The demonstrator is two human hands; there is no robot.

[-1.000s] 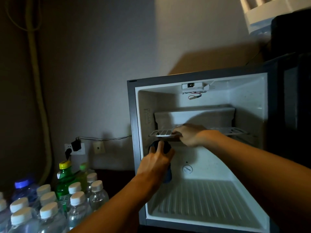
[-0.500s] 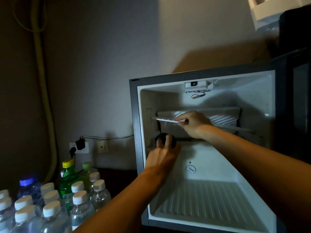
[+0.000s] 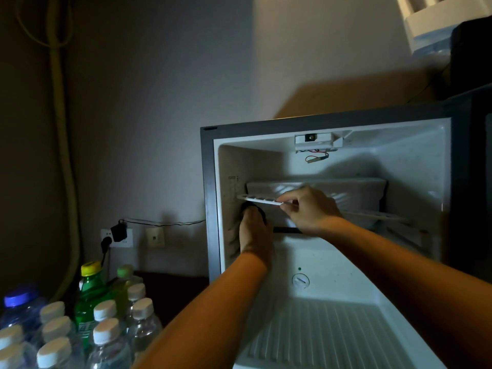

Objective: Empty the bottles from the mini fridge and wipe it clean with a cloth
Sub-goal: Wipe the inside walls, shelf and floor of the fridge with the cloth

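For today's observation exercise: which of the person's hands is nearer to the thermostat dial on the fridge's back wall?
Left. The left hand, pressing a dark cloth, sits above-left of the dial; the right hand holds the shelf, higher up.

The mini fridge [image 3: 346, 275] is lined in smooth white plastic, ribbed on its floor, with a matt grey frame. The bottles [image 3: 106, 339] are clear, glossy plastic. The cloth [image 3: 253, 209] is dark.

The room is dim. A plain grey wall [image 3: 159, 102] stands behind, brighter on the right side. Two white sockets [image 3: 117, 237] sit low on it (a black plug is in one), and a pale hose [image 3: 64, 155] hangs down the left corner.
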